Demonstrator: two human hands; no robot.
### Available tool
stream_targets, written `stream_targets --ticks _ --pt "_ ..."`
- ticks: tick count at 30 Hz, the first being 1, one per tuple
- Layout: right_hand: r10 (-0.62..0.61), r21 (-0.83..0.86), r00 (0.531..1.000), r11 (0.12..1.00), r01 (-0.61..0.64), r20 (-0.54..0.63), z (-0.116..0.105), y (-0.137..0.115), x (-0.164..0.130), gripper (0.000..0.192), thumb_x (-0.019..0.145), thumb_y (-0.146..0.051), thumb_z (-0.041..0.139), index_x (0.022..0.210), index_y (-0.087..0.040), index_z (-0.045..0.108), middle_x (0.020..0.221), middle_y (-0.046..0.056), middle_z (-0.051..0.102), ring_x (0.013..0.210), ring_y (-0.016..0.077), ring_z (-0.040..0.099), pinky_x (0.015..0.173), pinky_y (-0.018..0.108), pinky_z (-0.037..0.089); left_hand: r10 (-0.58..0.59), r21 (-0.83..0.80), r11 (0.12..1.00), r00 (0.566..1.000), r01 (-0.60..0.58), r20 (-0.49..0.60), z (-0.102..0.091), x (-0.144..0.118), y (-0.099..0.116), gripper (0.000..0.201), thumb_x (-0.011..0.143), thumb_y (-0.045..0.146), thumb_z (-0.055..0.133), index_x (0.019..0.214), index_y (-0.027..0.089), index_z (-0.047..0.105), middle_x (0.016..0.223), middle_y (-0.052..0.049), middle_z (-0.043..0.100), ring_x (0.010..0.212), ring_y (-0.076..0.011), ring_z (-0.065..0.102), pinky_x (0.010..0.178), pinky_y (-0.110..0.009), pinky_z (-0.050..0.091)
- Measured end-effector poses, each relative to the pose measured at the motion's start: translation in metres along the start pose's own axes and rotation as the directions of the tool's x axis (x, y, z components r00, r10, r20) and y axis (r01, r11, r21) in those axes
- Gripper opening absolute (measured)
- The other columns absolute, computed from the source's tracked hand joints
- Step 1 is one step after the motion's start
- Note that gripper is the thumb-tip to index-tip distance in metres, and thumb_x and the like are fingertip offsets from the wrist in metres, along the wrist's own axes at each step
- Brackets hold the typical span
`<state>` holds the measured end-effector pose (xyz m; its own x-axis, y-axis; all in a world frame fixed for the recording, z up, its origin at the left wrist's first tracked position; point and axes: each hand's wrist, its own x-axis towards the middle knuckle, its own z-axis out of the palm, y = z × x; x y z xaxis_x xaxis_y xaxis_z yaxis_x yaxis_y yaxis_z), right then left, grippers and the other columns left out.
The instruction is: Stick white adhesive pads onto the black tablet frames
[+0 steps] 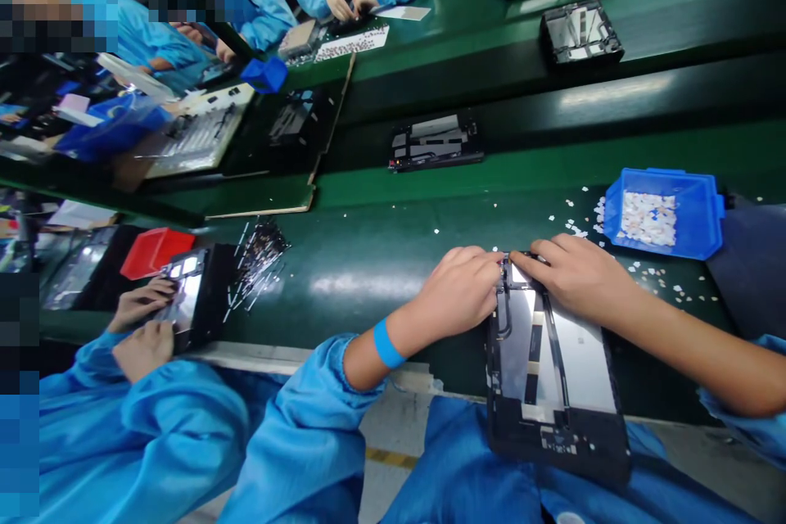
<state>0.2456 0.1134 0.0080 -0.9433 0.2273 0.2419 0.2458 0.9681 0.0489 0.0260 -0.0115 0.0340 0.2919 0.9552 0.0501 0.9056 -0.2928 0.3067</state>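
Observation:
An opened tablet (583,352), its metal plates and dark cables exposed, slants from the table edge over my lap. My left hand (460,286), with a blue band at the wrist, is closed in a pinch at the tablet's far left corner. What lies between those fingertips is hidden or too small to name. Curled over the far edge, my right hand (580,274) grips the tablet, its index finger reaching toward the left fingertips. Just beyond the right hand stands a blue tray (700,221) holding many small white pieces (648,219), with more scattered around it.
Another opened tablet (435,142) lies on the dark conveyor strip, and a stack of them (580,33) farther back. At left, a co-worker's hands (144,327) work on a tablet beside a red bin (156,252) and thin strips (258,262). More people sit across.

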Motion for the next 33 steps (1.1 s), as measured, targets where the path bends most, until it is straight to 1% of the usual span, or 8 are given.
stream_targets --ticks 3,6,7,9,12,19,25,33 --pt "-0.029 -0.007 1.0 1.0 0.029 -0.001 -0.001 0.001 0.001 0.037 0.102 -0.014 0.051 0.134 -0.015 0.071 0.102 0.013 0.071 0.085 0.0247 0.052 0.072 0.039 0.033 -0.031 -0.128 0.991 0.999 0.029 -0.01 -0.008 0.005 -0.003 0.013 0.097 0.014 0.056 0.096 0.019 0.067 0.13 -0.01 0.074 0.121 -0.0268 0.065 0.105 -0.046 0.05" --pt "-0.054 -0.014 0.998 0.998 0.054 -0.011 0.0 0.003 0.001 0.037 0.101 -0.014 0.053 0.133 -0.013 0.07 0.1 0.012 0.069 0.087 0.0252 0.051 0.073 0.039 0.031 -0.16 -0.368 0.92 0.987 0.137 -0.033 -0.011 0.014 -0.009 0.011 0.095 0.015 0.059 0.09 0.02 0.066 0.114 -0.005 0.077 0.11 -0.0212 0.068 0.1 -0.038 0.052" --pt "-0.063 -0.015 0.998 0.998 0.063 -0.016 0.001 0.004 0.001 0.036 0.1 -0.013 0.053 0.133 -0.013 0.07 0.099 0.011 0.069 0.087 0.0252 0.051 0.072 0.039 0.031 -0.204 -0.422 0.889 0.979 0.175 -0.024 -0.01 0.018 -0.011 0.011 0.095 0.016 0.06 0.088 0.021 0.067 0.107 -0.004 0.076 0.106 -0.0199 0.068 0.097 -0.036 0.053" --pt "-0.08 -0.013 0.996 0.997 0.08 -0.025 0.003 0.006 0.001 0.036 0.1 -0.013 0.054 0.132 -0.013 0.07 0.098 0.011 0.068 0.087 0.0251 0.05 0.072 0.039 0.029 -0.252 -0.462 0.854 0.967 0.238 0.031 -0.007 0.026 -0.015 0.01 0.093 0.016 0.062 0.087 0.021 0.069 0.097 -0.003 0.074 0.099 -0.0193 0.067 0.092 -0.033 0.053" --pt "-0.092 -0.014 0.995 0.996 0.092 -0.031 0.007 0.009 0.0 0.036 0.1 -0.014 0.054 0.133 -0.014 0.07 0.1 0.011 0.068 0.087 0.0252 0.05 0.071 0.039 0.028 -0.272 -0.435 0.851 0.956 0.293 0.112 -0.003 0.039 -0.019 0.011 0.091 0.016 0.062 0.086 0.02 0.071 0.09 -0.003 0.071 0.094 -0.02 0.065 0.086 -0.032 0.051" --pt "-0.077 -0.019 0.996 0.997 0.076 -0.054 0.011 0.008 0.0 0.035 0.101 -0.013 0.053 0.13 -0.015 0.071 0.096 0.01 0.067 0.085 0.0241 0.049 0.071 0.039 0.025 -0.278 -0.357 0.873 0.941 0.331 0.192 -0.007 0.054 -0.017 0.013 0.093 0.016 0.058 0.086 0.018 0.069 0.086 -0.004 0.068 0.089 -0.0208 0.062 0.078 -0.032 0.048" --pt "-0.073 -0.005 0.995 0.997 0.073 -0.07 0.01 0.008 0.0 0.033 0.099 -0.012 0.054 0.127 -0.014 0.072 0.095 0.01 0.068 0.083 0.0232 0.048 0.07 0.038 0.023 -0.303 -0.323 0.876 0.929 0.359 0.212 -0.006 0.058 -0.017 0.014 0.093 0.016 0.057 0.084 0.019 0.067 0.086 -0.004 0.067 0.09 -0.021 0.062 0.078 -0.032 0.049" --pt "-0.079 -0.017 0.994 0.997 0.078 -0.076 0.01 0.008 0.001 0.035 0.099 -0.012 0.053 0.129 -0.015 0.072 0.095 0.01 0.067 0.082 0.0232 0.048 0.07 0.038 0.023 -0.345 -0.312 0.87 0.923 0.383 0.171 0.0 0.056 -0.015 0.016 0.096 0.015 0.055 0.084 0.02 0.065 0.088 -0.003 0.067 0.087 -0.019 0.062 0.079 -0.031 0.049"
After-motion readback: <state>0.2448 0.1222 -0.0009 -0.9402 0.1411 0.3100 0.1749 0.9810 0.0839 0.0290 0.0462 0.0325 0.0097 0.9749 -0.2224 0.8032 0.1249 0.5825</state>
